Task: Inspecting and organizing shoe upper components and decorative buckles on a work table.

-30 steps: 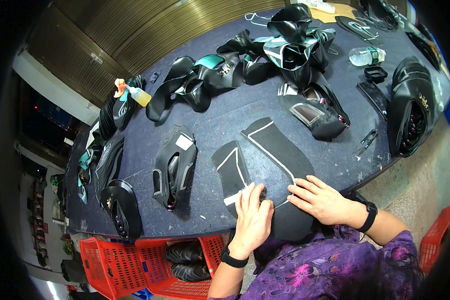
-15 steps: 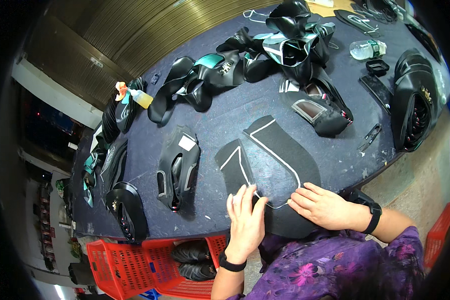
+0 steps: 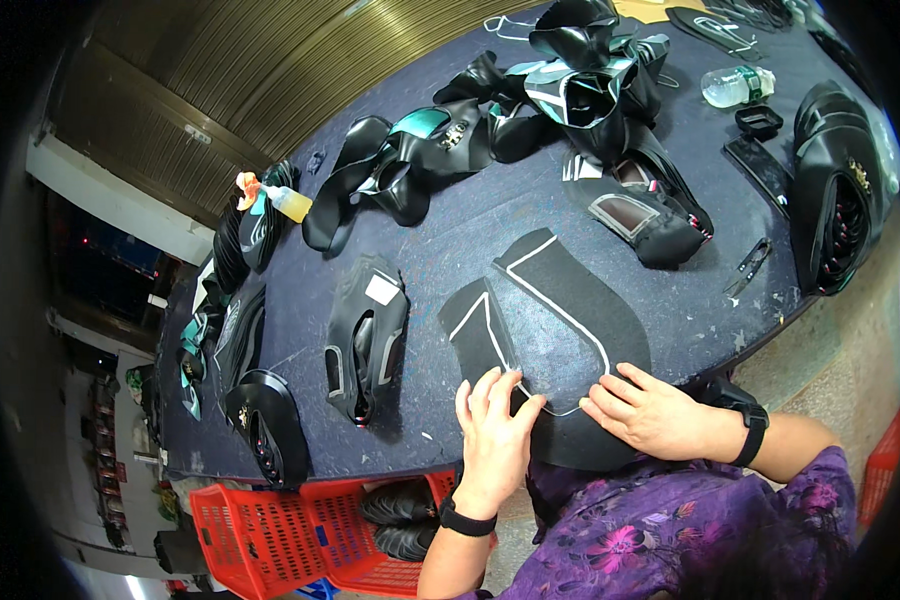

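Keep near black piece (image 3: 582,442) flat with lightly spread right hand (image 3: 650,412); smooth white line (image 3: 560,312) with left hand (image 3: 496,430), cannot tell if pinching.

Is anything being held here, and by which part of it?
A grip cannot be told. The left hand touches the curved black piece at its left inner edge, by the white strip; the right hand rests on its right side.

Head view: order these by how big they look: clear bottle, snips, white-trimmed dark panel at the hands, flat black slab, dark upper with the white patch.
Largest to smallest:
1. White-trimmed dark panel
2. Dark upper with the white patch
3. Clear bottle and flat black slab: too alike to rank
4. Snips
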Action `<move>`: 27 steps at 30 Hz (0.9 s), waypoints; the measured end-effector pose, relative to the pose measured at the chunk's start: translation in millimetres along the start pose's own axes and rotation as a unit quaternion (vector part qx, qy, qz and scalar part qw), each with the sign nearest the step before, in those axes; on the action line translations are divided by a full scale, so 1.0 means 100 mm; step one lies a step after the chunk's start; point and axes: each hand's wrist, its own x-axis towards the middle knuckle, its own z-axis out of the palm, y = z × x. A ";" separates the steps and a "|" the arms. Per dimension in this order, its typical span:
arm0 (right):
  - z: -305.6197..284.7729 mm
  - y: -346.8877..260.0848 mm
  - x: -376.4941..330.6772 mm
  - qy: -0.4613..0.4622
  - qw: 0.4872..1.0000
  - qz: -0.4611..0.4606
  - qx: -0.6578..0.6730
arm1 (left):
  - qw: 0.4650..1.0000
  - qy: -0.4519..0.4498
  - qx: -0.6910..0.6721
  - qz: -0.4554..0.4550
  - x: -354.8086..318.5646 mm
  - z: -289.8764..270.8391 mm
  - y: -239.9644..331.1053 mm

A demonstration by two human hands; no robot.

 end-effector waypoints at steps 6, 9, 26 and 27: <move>0.03 -0.01 0.00 -0.003 1.000 0.001 0.001 | 0.999 -0.038 -0.021 0.028 0.08 -0.09 -0.02; 0.03 -0.01 -0.01 0.004 1.000 0.000 0.004 | 0.995 -0.079 -0.005 0.053 0.18 -0.15 -0.03; 0.06 0.00 -0.01 0.014 1.000 0.005 0.006 | 0.974 -0.156 -0.093 0.135 0.37 -0.14 -0.14; 0.07 0.00 -0.01 0.014 1.000 0.005 0.006 | 0.974 -0.156 -0.094 0.135 0.37 -0.14 -0.13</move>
